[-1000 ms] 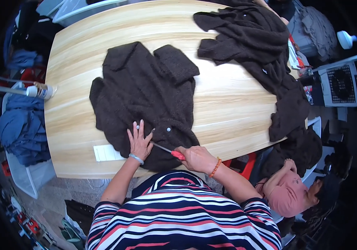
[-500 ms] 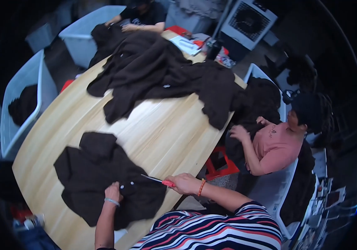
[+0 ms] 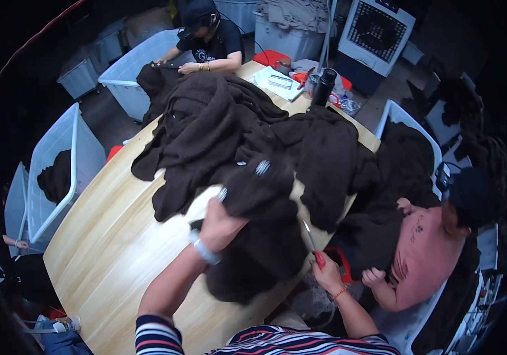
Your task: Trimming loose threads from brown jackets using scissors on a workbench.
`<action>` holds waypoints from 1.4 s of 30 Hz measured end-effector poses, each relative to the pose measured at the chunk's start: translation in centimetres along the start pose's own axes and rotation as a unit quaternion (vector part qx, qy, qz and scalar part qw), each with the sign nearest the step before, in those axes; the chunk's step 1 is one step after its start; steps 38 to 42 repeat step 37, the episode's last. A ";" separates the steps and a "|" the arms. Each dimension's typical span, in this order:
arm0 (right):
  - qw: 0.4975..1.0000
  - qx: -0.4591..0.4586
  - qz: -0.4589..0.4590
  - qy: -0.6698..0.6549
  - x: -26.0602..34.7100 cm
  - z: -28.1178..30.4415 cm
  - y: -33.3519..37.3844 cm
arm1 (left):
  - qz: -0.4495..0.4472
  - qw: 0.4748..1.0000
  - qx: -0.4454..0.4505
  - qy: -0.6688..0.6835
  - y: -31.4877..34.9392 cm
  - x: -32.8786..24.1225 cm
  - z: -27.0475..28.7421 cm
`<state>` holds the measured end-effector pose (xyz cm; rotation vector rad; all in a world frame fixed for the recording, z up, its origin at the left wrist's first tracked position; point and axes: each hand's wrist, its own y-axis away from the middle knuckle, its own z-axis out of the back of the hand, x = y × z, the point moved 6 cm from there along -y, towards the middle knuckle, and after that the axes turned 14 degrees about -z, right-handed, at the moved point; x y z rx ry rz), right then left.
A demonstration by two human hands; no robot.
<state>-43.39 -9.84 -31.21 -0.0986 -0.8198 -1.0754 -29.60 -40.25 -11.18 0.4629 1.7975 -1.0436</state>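
A dark brown knit garment [image 3: 259, 242] hangs bunched over the near side of the table, smeared by motion, with pale round buttons on it. Its upper edge is gripped by my left hand [image 3: 221, 225], raised above the tabletop with a pale band at the wrist. At the garment's right side, my right hand [image 3: 328, 273] is closed round a red-handled tool [image 3: 318, 258] with a slim metal blade pointing up and away; whether it is scissors or another tool I cannot make out. Just beyond lies a heap of similar brown garments [image 3: 206, 127].
The wooden table [image 3: 117, 248] spreads out before me. A co-worker in pink [image 3: 428, 248] sits at the right, another in black [image 3: 224, 50] at the far end, both handling brown cloth. White bins [image 3: 87, 154] flank the table. A black bottle [image 3: 324, 87] and papers stand far right.
The garment that lay flat on the near left of the table is lifted and carried right and away by my left hand. My right hand has shifted right with the tool.
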 end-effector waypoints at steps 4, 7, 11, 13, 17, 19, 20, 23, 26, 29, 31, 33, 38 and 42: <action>0.999 -0.049 -0.015 -0.002 -5.7 2.2 -2.5 | -0.093 0.980 -0.005 0.173 -11.9 2.8 -8.1; 0.993 -0.088 -0.057 -0.050 -10.4 3.7 -3.5 | -0.096 0.984 0.069 -0.133 -17.0 10.4 -8.5; 0.993 -0.080 -0.087 -0.011 -11.9 5.1 -3.1 | 0.017 0.787 0.122 -0.605 -22.0 22.0 -1.2; 0.992 -0.058 -0.109 -0.008 -11.1 5.3 -3.1 | 0.070 0.738 0.116 -0.661 -22.5 26.7 3.9; 0.990 -0.012 -0.138 0.022 -7.0 5.8 -3.7 | 0.147 0.731 0.194 -0.638 -20.0 33.2 11.5; 0.967 0.079 -0.241 0.019 -6.8 5.1 -4.1 | 0.173 0.723 0.189 -0.642 -18.3 35.2 13.8; 0.966 0.085 -0.245 0.022 -7.1 4.6 -4.3 | 0.210 0.733 0.189 -0.619 -17.8 36.0 14.5; 0.985 0.034 -0.164 0.051 -7.8 4.4 -5.0 | 0.252 0.711 0.212 -0.621 -16.6 37.4 16.0; 0.987 0.035 -0.148 0.052 -9.6 4.1 -5.4 | 0.252 0.687 0.240 -0.638 -13.3 37.6 17.8; 0.990 0.029 -0.136 0.029 -9.3 3.6 -5.3 | 0.289 0.677 0.257 -0.626 -7.7 36.7 20.1; 0.984 0.047 -0.168 0.025 -9.0 3.7 -5.0 | 0.291 0.674 0.263 -0.627 -3.5 35.0 21.4; 0.986 0.029 -0.162 0.034 -9.3 3.8 -4.3 | 0.334 0.662 0.290 -0.606 0.1 33.0 20.3; 0.987 0.031 -0.158 0.020 -9.6 3.1 -3.6 | 0.264 0.628 0.312 -0.662 9.6 28.6 22.2; 0.987 0.031 -0.158 0.020 -9.6 3.1 -3.6 | 0.264 0.628 0.312 -0.662 9.6 28.6 22.2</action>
